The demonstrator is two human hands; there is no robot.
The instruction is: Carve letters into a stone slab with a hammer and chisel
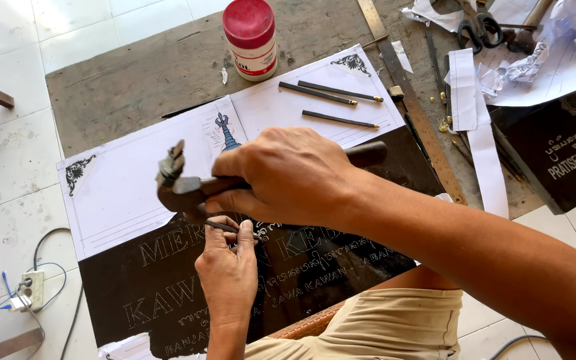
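My right hand [288, 177] grips the dark handle of a small hammer [181, 187], whose metal head hangs just above the work. Below it, my left hand [229, 270] pinches a thin dark chisel [225, 227] between thumb and fingers, its tip resting on a black stone slab [168, 293] carved with pale letters. The slab lies across my lap and the floor. A white paper template [121, 193] with ornate corner patterns lies beyond the slab.
A white jar with a red lid [251, 39] stands at the back. Three dark pencils [331, 100] lie on the paper. A long metal ruler [411, 100], scissors [478, 27], crumpled paper and a second black slab [561, 153] sit right. A power socket with cables [31, 291] lies left.
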